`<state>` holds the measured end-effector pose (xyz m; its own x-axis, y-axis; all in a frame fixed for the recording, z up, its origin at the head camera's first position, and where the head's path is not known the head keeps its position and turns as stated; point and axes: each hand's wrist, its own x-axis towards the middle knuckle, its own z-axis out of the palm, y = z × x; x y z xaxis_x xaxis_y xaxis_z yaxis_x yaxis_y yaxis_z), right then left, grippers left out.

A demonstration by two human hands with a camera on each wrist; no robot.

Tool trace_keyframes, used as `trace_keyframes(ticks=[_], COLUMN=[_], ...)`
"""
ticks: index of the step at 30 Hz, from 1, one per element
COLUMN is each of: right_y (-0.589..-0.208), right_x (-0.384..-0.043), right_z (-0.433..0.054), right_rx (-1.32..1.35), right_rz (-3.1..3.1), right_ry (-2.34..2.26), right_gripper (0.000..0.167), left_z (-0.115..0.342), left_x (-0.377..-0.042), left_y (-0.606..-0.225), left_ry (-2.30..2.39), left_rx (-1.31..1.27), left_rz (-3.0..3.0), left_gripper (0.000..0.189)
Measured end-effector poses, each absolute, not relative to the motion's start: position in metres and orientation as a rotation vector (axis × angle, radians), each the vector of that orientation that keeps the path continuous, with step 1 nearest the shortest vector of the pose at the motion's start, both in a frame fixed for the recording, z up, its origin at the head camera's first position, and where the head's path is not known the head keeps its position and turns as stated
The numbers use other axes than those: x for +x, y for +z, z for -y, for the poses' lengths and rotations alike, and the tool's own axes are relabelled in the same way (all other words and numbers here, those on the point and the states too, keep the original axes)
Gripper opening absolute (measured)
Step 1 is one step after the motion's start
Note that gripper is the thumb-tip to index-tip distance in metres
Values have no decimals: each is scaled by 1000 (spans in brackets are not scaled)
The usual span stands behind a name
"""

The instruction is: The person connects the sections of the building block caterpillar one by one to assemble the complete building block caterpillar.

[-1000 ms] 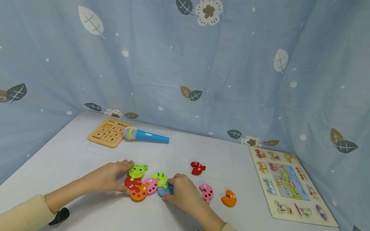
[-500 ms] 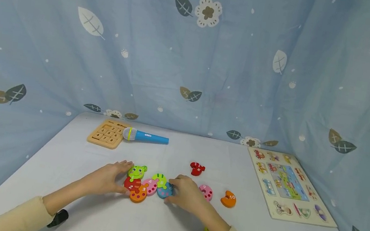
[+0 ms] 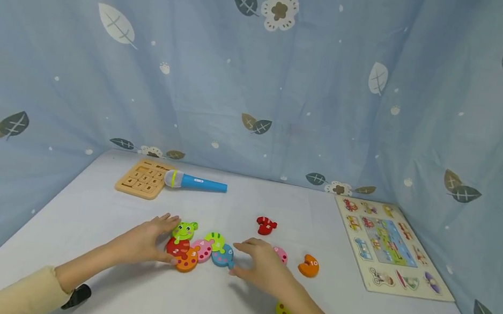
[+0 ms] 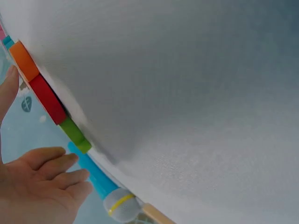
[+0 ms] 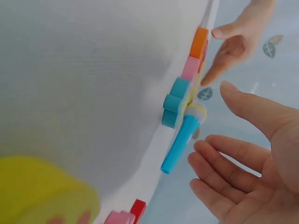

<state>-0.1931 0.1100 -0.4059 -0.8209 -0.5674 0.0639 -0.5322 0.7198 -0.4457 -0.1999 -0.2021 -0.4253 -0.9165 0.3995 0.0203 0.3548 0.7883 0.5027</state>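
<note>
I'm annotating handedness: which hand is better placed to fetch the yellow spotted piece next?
Probably the right hand: it holds nothing, and the yellow piece lies beside its forearm; the left hand is farther.

A curtained-off play area, whether in a home unclear: blue leaf-and-flower fabric [image 3: 301, 88] backs and flanks a white counter [image 3: 180, 309] bearing a number-tile puzzle [image 3: 143, 179], toy microphone [image 3: 201, 183], picture puzzle board [image 3: 392, 243] and numbered caterpillar puzzle [image 3: 201, 251].

Soft light, faint shadows, yellow piece [image 5: 42, 191] blurred
</note>
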Motion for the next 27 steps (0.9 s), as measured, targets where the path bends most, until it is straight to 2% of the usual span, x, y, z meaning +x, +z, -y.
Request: trace_keyframes(ticks=[20, 27], right_y=[-401, -403], right_x=[-144, -132], right_z=[-163, -182], right_rx=[-778, -826], right_rz=[-2935, -3010], right_ry=[-707, -707], right_gripper=[52, 51], left_z=[197, 198], left_x=[-199, -198], left_y=[-427, -430], left_ry=[800, 805], left_rx=[534, 529], left_rz=[-2881, -2887], left_gripper=[105, 110])
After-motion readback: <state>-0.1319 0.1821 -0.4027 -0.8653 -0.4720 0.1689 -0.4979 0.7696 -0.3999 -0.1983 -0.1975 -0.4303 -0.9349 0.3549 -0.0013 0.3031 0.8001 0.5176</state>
